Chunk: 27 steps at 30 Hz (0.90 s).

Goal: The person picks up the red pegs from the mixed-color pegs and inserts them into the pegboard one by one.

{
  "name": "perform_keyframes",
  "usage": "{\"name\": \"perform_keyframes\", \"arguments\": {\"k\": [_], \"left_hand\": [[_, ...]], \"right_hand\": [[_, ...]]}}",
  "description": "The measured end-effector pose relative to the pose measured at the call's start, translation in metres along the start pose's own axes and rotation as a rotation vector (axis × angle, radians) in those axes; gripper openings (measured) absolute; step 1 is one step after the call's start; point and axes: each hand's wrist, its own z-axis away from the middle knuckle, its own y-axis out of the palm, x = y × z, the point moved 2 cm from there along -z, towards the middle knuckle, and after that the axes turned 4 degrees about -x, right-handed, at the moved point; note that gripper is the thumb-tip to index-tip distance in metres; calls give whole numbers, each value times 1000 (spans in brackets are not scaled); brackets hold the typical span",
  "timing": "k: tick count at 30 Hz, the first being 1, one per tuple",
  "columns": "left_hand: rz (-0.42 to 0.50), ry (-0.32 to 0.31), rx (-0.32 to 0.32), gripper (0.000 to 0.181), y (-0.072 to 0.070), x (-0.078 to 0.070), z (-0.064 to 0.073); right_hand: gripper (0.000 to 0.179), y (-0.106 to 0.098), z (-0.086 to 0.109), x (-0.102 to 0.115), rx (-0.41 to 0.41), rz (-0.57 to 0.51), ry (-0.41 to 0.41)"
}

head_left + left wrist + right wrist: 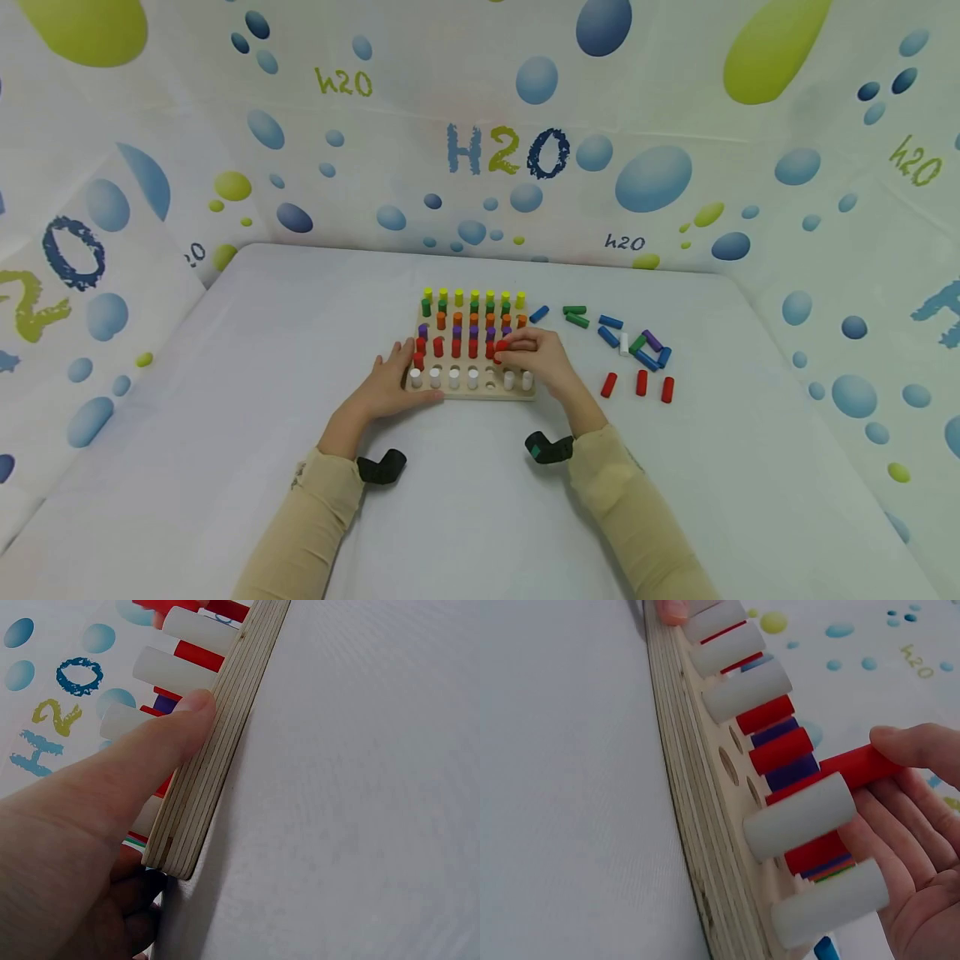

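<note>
A wooden pegboard (472, 395) carries rows of upright yellow, green, orange, purple, red and white pegs. My left hand (386, 387) grips its front left corner, fingers along the left side. The left thumb (180, 724) lies against the front edge. Between thumb and fingers, my right hand (542, 357) pinches a red peg (866, 766) over the right part of the red rows. That peg's lower end is right at the board, partly hidden by a white peg (802, 817). In the front white row, one hole (491, 385) shows between pegs.
Right of the board lie loose pegs: three red ones, with one red peg (641, 382) in the middle, several blue ones such as a blue peg (608, 337), green pegs (576, 320), a white peg (624, 344) and a purple peg (652, 341). A white cloth (225, 400) covers the table.
</note>
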Motion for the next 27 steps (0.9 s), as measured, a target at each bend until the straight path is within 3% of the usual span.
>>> {"name": "perform_keyframes", "arguments": {"k": [13, 27], "left_hand": [[-16, -14, 7, 113, 0, 1, -1], [-32, -12, 14, 114, 0, 2, -2]], "right_hand": [[22, 35, -20, 20, 104, 170, -108], [18, 71, -27, 19, 202, 214, -90]]}}
